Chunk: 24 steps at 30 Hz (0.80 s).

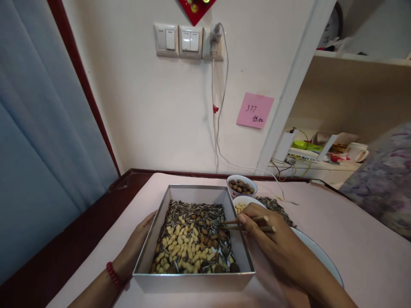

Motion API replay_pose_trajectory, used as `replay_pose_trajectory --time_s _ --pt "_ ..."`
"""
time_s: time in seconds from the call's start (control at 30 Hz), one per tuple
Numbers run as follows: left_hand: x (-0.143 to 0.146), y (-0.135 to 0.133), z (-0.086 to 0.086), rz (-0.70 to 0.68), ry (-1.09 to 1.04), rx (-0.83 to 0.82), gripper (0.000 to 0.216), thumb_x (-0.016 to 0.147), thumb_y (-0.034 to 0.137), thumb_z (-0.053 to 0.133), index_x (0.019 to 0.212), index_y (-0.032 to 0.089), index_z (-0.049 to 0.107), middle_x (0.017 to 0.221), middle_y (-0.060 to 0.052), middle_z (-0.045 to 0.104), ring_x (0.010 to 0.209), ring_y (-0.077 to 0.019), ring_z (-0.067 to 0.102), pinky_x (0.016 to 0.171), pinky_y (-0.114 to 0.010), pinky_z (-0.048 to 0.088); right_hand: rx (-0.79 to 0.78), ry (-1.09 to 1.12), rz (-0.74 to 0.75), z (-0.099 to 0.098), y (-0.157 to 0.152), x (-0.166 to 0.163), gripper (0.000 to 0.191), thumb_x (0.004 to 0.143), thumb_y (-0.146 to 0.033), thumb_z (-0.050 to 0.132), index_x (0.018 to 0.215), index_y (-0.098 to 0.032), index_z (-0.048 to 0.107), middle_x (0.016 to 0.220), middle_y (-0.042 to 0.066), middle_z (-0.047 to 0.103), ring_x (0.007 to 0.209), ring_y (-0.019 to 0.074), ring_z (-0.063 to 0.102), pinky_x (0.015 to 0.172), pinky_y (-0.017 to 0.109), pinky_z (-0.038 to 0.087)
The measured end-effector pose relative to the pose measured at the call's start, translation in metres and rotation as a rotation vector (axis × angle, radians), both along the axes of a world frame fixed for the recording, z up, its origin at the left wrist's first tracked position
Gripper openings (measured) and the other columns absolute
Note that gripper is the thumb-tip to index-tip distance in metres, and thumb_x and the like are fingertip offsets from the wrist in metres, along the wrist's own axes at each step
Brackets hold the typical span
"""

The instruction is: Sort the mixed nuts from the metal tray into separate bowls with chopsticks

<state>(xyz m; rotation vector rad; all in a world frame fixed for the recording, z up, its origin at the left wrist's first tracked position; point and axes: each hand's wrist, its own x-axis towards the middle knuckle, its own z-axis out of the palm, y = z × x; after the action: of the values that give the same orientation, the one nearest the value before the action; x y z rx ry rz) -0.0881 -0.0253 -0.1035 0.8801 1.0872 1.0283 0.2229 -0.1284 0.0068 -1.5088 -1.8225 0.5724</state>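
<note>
A shallow grey box [192, 280] on the table holds a mix of striped sunflower seeds, pale peanuts and brown nuts [192, 237]. My right hand [272, 246] is closed on a pair of wooden chopsticks [248, 224], whose tips reach over the box's right wall into the mix. My left hand [136, 246] rests against the box's left wall, mostly hidden behind it; its fingers do not show. A red bead bracelet [113, 273] sits on that wrist.
Behind the box stand a small bowl of brown nuts [241, 186] and a bowl of peanuts [245, 202]. A large white plate [317, 252] with sunflower seeds [278, 207] lies under my right arm. A person's patterned sleeve [382, 179] shows at right. A white cable [221, 141] hangs down the wall.
</note>
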Motion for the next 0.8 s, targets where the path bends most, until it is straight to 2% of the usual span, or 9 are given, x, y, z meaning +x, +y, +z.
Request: replay_pose_trajectory --time_s 0.17,0.43,0.6,0.8 --pt "-0.001 0.001 -0.003 -0.001 0.013 -0.005 0.058 0.077 0.023 0.073 0.133 0.02 0.058 0.089 -0.006 0.079 0.077 -0.0265 0.076 0.07 -0.033 0.059 0.001 -0.04 -0.015 -0.007 0.006 -0.002 0.038 0.1 -0.047 0.037 0.074 -0.022 0.048 0.077 0.0 0.054 0.074 0.0171 0.049 0.068 0.031 0.035" --pt "0.001 -0.001 0.004 0.005 0.016 0.007 0.061 0.074 0.028 0.077 0.131 0.016 0.06 0.1 -0.01 0.078 0.083 -0.0285 0.075 0.07 -0.034 0.059 0.038 0.029 -0.04 -0.009 0.006 -0.001 0.04 0.1 -0.048 0.038 0.071 -0.021 0.047 0.073 -0.001 0.052 0.07 0.0159 0.047 0.066 0.029 0.035" --pt "0.004 -0.004 0.013 0.029 0.056 0.03 0.058 0.072 0.032 0.078 0.126 0.014 0.064 0.102 -0.011 0.078 0.084 -0.029 0.075 0.069 -0.033 0.058 0.05 0.082 -0.035 -0.002 0.004 0.002 0.04 0.099 -0.048 0.04 0.07 -0.021 0.047 0.072 -0.002 0.051 0.068 0.0147 0.048 0.065 0.028 0.035" --pt "0.002 -0.001 0.007 -0.002 0.045 0.008 0.058 0.073 0.03 0.076 0.128 0.016 0.062 0.092 -0.008 0.079 0.081 -0.0292 0.075 0.075 -0.036 0.059 0.116 0.144 -0.024 0.01 -0.004 0.009 0.041 0.099 -0.047 0.043 0.068 -0.02 0.05 0.07 -0.002 0.051 0.067 0.0135 0.048 0.063 0.028 0.038"
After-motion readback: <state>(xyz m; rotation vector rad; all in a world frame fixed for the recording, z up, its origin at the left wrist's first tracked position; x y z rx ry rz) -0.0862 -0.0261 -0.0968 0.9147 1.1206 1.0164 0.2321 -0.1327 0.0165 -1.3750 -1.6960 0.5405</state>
